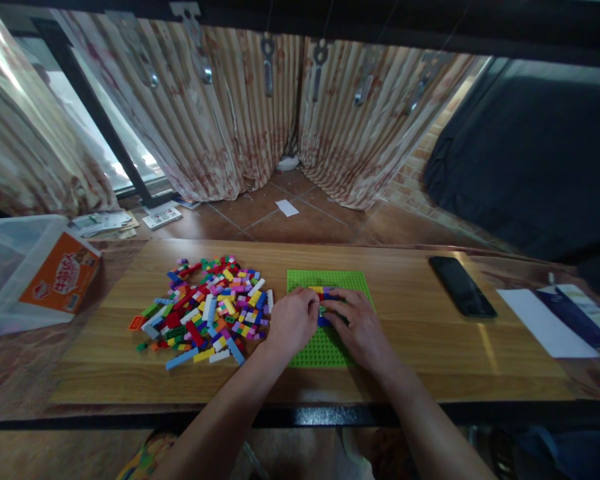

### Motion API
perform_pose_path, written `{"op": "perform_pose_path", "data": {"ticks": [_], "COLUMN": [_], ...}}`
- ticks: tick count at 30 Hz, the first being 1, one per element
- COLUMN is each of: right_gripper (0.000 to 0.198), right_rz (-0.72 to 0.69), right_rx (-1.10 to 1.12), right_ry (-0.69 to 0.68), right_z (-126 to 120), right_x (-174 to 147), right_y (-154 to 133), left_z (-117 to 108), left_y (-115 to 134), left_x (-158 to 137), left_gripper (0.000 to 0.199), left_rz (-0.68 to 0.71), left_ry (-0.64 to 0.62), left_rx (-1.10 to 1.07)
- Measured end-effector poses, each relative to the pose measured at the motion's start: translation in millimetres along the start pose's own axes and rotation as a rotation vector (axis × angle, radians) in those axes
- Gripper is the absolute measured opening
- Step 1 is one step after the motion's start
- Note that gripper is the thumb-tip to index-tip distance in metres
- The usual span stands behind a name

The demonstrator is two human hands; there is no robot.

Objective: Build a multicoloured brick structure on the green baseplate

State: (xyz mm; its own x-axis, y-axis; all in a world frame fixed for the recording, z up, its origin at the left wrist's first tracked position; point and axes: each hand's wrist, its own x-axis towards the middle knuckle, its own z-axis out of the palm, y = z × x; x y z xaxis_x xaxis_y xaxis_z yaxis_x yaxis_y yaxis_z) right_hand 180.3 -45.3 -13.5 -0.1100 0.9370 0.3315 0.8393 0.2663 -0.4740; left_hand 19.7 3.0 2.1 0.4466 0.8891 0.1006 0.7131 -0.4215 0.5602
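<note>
Over the middle of the wooden board (420,360), in the head view, both hands meet at a small cluster of bricks (322,290) that sits on the green baseplate (320,353). Yellow shows at the top of the cluster and blue lower down, between the fingers; the rest is covered. The left hand (294,319) is curled, thumb and forefinger drawn together at the cluster's left side, but whether a brick is pinched there I cannot tell. The right hand (357,327) comes in from the other side, its fingers bent and slightly apart, their tips at the bricks; whether they grip one is hidden too. Left of the baseplate spreads a pile of loose bricks (205,313) in red, blue, yellow, white, green, purple and pink. A black phone (463,287) lies near the board's right end, with white paper (547,327) beyond it. A clear plastic tub (10,267) with an orange label (63,273) stands at the far left, and striped curtains (250,127) hang behind the tiled floor (310,223).
</note>
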Motion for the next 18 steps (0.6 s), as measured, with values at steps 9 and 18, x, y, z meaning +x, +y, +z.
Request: {"op": "perform_pose_path", "data": {"ticks": [9,18], "right_gripper": [0.027,0.037], "right_rz": [-0.018,-0.017], "right_rx": [-0.105,-0.253], "right_ry": [-0.004,-0.077], "right_z": [1,1], "right_x": [-3,-11], "right_y": [-1,-6], "left_z": [-3,-5], "left_y": [1,0], "left_x": [-5,-8], "left_gripper": [0.022,0.025], "left_rz": [-0.008,0.011], "left_ry": [-0.017,-0.044], "left_rx": [-0.082,-0.09]}}
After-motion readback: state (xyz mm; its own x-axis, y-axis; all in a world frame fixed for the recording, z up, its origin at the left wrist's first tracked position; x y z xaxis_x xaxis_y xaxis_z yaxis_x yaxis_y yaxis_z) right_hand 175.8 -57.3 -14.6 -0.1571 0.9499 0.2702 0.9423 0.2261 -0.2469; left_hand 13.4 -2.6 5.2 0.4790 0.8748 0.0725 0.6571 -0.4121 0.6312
